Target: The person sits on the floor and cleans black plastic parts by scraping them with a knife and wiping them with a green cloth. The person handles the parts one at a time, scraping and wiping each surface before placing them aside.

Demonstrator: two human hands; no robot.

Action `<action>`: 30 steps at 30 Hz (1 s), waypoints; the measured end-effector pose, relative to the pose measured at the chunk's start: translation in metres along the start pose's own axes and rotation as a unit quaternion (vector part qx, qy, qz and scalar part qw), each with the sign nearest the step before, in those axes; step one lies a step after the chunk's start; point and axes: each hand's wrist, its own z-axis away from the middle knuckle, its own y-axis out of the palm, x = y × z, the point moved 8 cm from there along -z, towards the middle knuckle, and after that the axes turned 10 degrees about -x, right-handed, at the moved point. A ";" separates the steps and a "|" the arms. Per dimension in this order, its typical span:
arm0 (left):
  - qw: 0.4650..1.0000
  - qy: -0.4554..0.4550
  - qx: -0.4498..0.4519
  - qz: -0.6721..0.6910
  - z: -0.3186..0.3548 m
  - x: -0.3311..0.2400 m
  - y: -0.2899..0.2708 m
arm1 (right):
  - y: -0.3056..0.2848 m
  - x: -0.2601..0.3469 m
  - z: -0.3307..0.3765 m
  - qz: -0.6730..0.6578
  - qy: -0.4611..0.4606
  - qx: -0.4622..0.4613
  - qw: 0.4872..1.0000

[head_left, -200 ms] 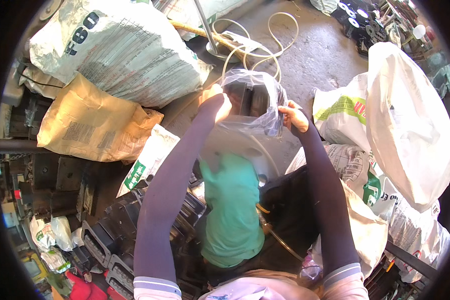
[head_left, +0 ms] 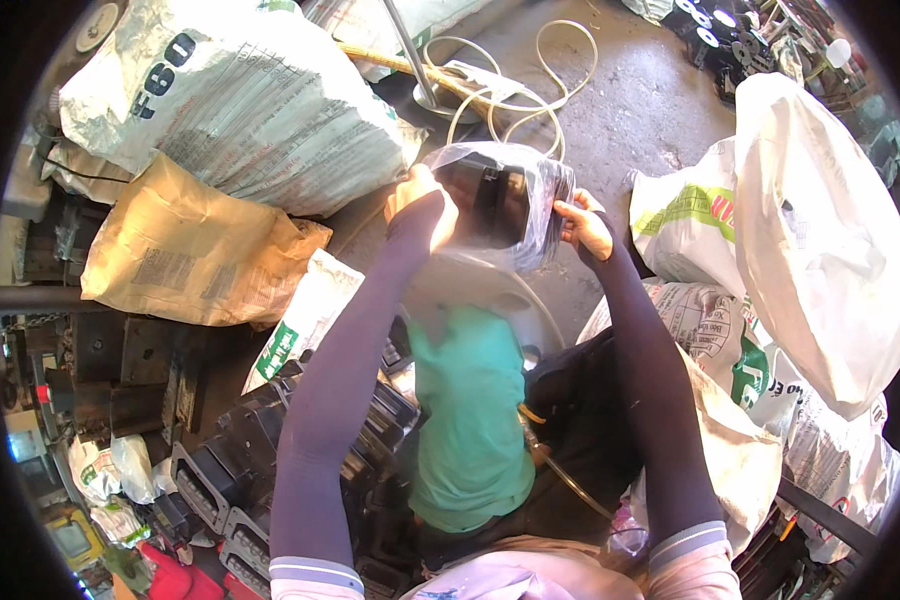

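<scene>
A glossy black, boxy part sits inside a clear plastic bag, held out in front of me above a pale round surface. My left hand is closed on the bag's left edge, its fingertips partly hidden behind the wrist. At the opposite side, my right hand pinches the bag between thumb and fingers. A green cloth lies nearer to me, below the bag and between my forearms.
Several black plastic parts are stacked at lower left. A brown paper sack and a large white sack lie at left. More white sacks stand at right. Beyond the bag are a coiled pale hose and a metal pole.
The clear bag now lies closer and smoother over the black part, whose top shows more plainly. Both hands keep hold of the bag, with only slight shifts.
</scene>
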 end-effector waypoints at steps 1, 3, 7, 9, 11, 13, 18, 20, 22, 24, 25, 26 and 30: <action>1.000 -0.002 -0.024 0.009 0.003 -0.001 -0.004 | -0.001 0.001 0.000 0.005 -0.001 -0.018 1.000; 0.998 0.003 -0.054 0.028 0.007 -0.002 -0.010 | -0.008 0.000 0.002 0.009 0.004 -0.062 0.998; 0.993 0.023 -0.103 0.042 0.014 0.001 -0.032 | -0.019 0.012 -0.001 0.001 -0.033 -0.073 0.997; 0.991 0.027 -0.120 0.043 0.017 0.003 -0.039 | -0.029 0.006 -0.008 0.033 -0.049 -0.098 0.993; 0.979 0.003 -0.183 0.088 0.012 0.014 -0.052 | -0.039 -0.004 -0.020 0.093 -0.078 -0.109 0.987; 0.966 -0.043 -0.198 0.161 0.003 0.041 -0.058 | -0.062 -0.001 -0.025 0.214 -0.148 -0.152 0.954; 0.841 -0.113 -0.201 0.490 0.011 0.163 -0.007 | -0.098 0.010 -0.020 0.110 -0.218 -0.226 0.943; 0.740 -0.180 -0.191 0.620 0.034 0.222 0.045 | -0.095 0.010 -0.024 0.114 -0.156 -0.228 0.954; 0.710 -0.278 -0.184 0.620 0.068 0.275 0.099 | -0.087 0.018 -0.013 0.148 -0.172 -0.224 0.948; 0.711 -0.330 -0.154 0.601 0.109 0.311 0.141 | -0.070 0.025 -0.006 0.142 -0.188 -0.198 0.951; 0.707 -0.367 -0.144 0.587 0.132 0.326 0.159 | -0.063 0.024 -0.005 0.150 -0.165 -0.192 0.956; 0.703 -0.399 -0.133 0.573 0.151 0.337 0.173 | -0.058 0.025 -0.005 0.156 -0.145 -0.188 0.959; 0.695 -0.470 -0.084 0.537 0.196 0.355 0.207 | -0.047 0.024 -0.001 0.168 -0.133 -0.164 0.963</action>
